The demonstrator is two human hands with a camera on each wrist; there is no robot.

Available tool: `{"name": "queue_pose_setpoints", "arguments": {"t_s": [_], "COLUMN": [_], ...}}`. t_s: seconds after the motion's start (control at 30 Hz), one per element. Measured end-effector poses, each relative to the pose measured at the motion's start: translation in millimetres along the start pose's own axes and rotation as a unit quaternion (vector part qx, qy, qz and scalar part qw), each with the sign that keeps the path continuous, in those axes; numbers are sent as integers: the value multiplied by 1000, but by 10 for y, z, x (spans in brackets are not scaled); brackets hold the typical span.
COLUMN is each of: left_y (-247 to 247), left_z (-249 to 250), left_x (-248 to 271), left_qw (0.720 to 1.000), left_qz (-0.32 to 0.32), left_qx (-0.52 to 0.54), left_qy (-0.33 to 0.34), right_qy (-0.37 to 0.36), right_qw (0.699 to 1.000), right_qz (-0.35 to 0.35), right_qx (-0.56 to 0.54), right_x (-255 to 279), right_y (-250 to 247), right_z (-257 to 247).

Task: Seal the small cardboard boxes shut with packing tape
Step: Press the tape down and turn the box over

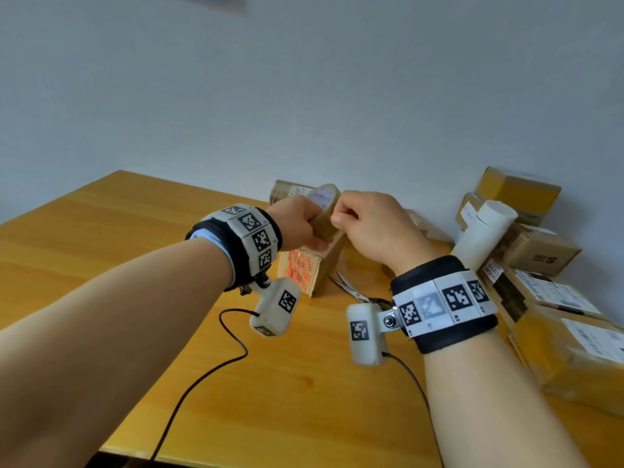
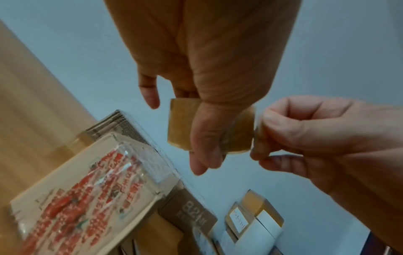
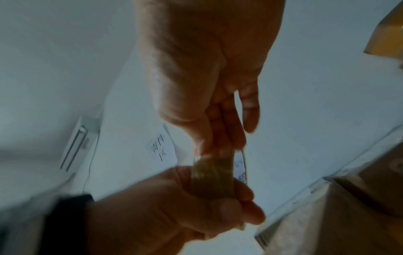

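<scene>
My left hand (image 1: pixel 297 224) grips a roll of brownish clear packing tape (image 1: pixel 326 211) above the table, thumb across the roll's face (image 2: pixel 205 134). My right hand (image 1: pixel 364 224) meets it from the right, fingers curled, pinching at the tape's edge (image 2: pixel 255 136). Seen from the right wrist, the roll (image 3: pixel 212 177) sits between both hands. Just below them a small cardboard box (image 1: pixel 309 268) with orange-red print stands on the table, its top (image 2: pixel 87 195) glossy with clear tape.
Scissors (image 1: pixel 351 288) lie on the yellow wooden table (image 1: pixel 101 238) right of the box. Several cardboard boxes (image 1: pixel 540 265) and a white tube (image 1: pixel 486 234) are piled at the right against the wall. Another box (image 1: pixel 287 190) stands behind the hands. Black cables (image 1: pixel 209 369) trail toward the front edge.
</scene>
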State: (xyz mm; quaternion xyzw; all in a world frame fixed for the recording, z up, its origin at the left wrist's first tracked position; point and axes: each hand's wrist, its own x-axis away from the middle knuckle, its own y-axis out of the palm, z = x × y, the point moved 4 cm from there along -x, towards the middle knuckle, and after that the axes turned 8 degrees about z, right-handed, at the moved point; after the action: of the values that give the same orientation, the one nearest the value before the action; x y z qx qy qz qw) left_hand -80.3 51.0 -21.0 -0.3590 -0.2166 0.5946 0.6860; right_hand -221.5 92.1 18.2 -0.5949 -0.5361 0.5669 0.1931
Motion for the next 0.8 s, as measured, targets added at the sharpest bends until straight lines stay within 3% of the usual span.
{"name": "queue_pose_setpoints", "arguments": {"t_s": [0.2,0.43,0.53,0.67,0.7,0.8], "left_y": [-120,-42,-40,-28,-15,25], "left_z": [40,-8,14,158,187,208], "left_x": [-67,-80,-105,-159,-159,-128], "left_qw": [999,998,994,991,991,991], "left_qz": [32,24,9,17,16,14], "left_qx": [18,55,110,125,125,129], "left_qy": [5,8,22,43,47,45], "right_qy": [120,220,245,272,269,261], "right_qw": [983,959,923,824,816,836], "right_qz": [13,18,-22,8,15,65], "right_qx": [-138,-178,-295,-497,-512,-478], "right_x": [2,27,76,81,76,72], "right_y": [-17,53,141,196,186,127], "right_z": [106,341,442,412,401,448]}}
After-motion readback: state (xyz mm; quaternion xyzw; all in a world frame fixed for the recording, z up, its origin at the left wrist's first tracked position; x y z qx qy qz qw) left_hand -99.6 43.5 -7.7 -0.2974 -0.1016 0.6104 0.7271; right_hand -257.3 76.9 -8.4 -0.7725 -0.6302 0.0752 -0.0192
